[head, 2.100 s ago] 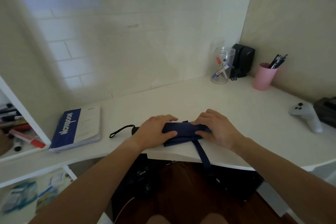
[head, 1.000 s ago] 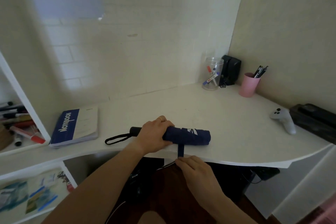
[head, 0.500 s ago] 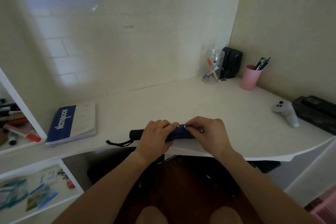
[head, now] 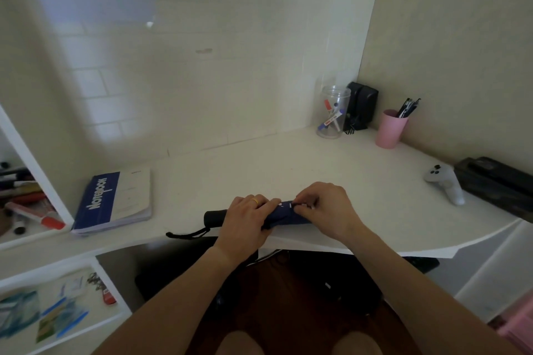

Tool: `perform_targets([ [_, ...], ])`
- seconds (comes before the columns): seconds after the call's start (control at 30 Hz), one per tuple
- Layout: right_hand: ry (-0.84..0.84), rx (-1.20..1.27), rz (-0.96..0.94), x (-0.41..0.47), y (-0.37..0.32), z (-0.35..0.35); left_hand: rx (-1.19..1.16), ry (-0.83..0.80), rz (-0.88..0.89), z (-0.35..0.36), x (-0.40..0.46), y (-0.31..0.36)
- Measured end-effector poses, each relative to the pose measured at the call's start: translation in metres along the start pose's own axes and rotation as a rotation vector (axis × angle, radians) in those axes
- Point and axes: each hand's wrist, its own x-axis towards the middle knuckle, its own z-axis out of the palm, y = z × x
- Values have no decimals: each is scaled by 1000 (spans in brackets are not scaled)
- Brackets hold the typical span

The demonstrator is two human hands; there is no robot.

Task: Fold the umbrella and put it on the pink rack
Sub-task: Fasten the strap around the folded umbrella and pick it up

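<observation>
A folded navy umbrella (head: 284, 213) lies along the front edge of the white desk (head: 288, 164). Its black handle (head: 215, 217) and wrist loop (head: 186, 235) stick out to the left. My left hand (head: 246, 222) is clamped over the rolled canopy near the handle. My right hand (head: 324, 209) pinches the umbrella's strap against the canopy right beside it, hiding the umbrella's right end. A corner of a pink rack (head: 519, 323) shows at the bottom right edge.
A blue notebook (head: 114, 200) lies at the left. At the back right stand a clear marker jar (head: 333, 112), black speakers (head: 362, 104) and a pink pen cup (head: 390, 128). A white controller (head: 445, 184) and a black box (head: 496, 181) sit at the right. White shelves (head: 31, 204) hold markers at the left.
My right hand came up from below the desk edge with the hanging strap and now presses it on top of the rolled canopy. My left hand kept its hold.
</observation>
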Motion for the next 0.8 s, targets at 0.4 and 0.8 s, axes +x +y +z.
perform_targets([
  [0.4,-332,148,31,15,16,-17,31,-99,0,-9,8,5],
  [0.8,480,16,-92,-22,-56,-25,-391,-5,-253,-57,75,34],
])
